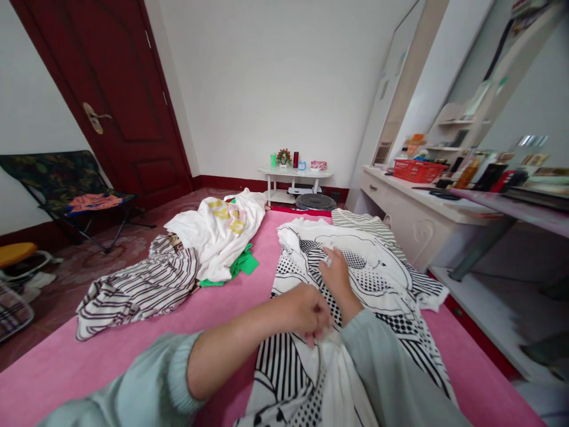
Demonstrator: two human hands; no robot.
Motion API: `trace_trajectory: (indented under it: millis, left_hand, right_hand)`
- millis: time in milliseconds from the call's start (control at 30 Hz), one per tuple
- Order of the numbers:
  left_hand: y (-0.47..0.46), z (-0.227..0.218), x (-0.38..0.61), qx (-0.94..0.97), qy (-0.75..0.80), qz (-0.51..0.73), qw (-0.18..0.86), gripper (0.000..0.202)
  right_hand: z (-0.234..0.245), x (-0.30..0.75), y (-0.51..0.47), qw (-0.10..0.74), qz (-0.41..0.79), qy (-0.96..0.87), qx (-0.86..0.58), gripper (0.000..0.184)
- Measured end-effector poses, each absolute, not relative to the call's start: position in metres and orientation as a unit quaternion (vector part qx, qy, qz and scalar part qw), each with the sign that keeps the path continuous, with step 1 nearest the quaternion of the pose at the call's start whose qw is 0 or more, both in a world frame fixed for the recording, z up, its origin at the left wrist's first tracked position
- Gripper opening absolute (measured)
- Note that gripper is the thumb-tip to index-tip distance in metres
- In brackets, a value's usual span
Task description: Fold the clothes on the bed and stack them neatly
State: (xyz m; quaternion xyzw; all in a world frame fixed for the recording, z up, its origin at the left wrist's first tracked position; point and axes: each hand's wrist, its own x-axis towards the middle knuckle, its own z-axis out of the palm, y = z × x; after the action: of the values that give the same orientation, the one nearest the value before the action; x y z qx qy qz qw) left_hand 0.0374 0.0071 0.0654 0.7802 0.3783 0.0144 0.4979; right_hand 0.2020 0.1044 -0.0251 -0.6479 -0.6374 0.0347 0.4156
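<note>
A white T-shirt with a black dotted and striped print [377,279] lies spread on the pink bed cover [133,350]. My left hand [306,311] is closed, pinching a fold of this shirt near its middle. My right hand [336,273] rests further up the same shirt, fingers curled on the cloth near the dotted print. Both arms wear pale green sleeves.
A pile of clothes lies on the bed's left: a black-and-white striped garment [137,287], a white shirt with yellow letters [222,228] and something green [240,264]. A white dresser [413,207] stands right, a folding chair [66,184] and dark red door [120,89] left, a small white table [296,178] at the far wall.
</note>
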Motion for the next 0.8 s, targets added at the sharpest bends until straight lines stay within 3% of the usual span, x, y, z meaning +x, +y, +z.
trace_trajectory:
  millis: [100,167,300,533,800]
  left_hand:
    - [0.042,0.049,0.044,0.841,0.466,0.218,0.167,0.037]
    - [0.06,0.029,0.043,0.834,0.496,0.235,0.053,0.053]
    - [0.074,-0.007,0.038,0.815,0.554,0.167,0.03,0.07]
    - [0.072,-0.019,0.041,0.805,0.563,0.187,0.009,0.069]
    - [0.071,-0.014,0.039,0.802,0.56,0.204,0.036,0.07]
  right_hand:
    - [-0.025,0.203,0.104,0.45,0.02,-0.618,-0.645,0.047]
    - [-0.024,0.202,0.101,0.452,0.011,-0.602,-0.659,0.048]
    - [-0.018,0.2,0.09,0.409,-0.035,-0.554,-0.725,0.05]
    - [0.009,0.207,0.113,0.407,-0.092,-0.586,-0.695,0.039]
    - [0.018,0.197,0.191,0.157,-0.047,-0.68,-0.714,0.028]
